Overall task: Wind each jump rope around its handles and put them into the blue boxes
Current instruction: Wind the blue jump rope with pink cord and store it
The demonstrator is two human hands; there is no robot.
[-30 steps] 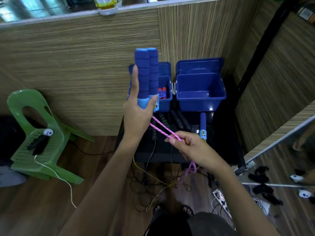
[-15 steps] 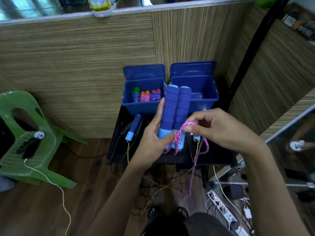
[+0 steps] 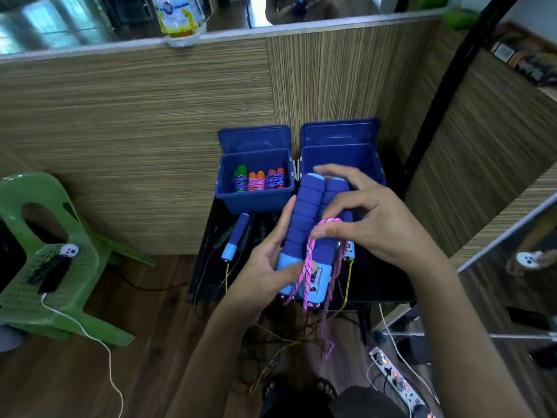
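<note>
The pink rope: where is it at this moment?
In the head view, centre frame, the pink rope is pinched by the right hand against the blue handles held in the left hand, its tail dangling toward the floor.

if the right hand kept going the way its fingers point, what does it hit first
The right hand points left across the pair of blue handles, with the pink rope pinched at its fingertips. It would likely meet those handles first, then the left hand behind them; depth is hard to judge.

My left hand (image 3: 265, 260) gripped the paired handles (image 3: 310, 224) from the left, thumb across their lower ends. My right hand (image 3: 370, 224) pinched the rope (image 3: 310, 263) over them, other fingers spread.
</note>
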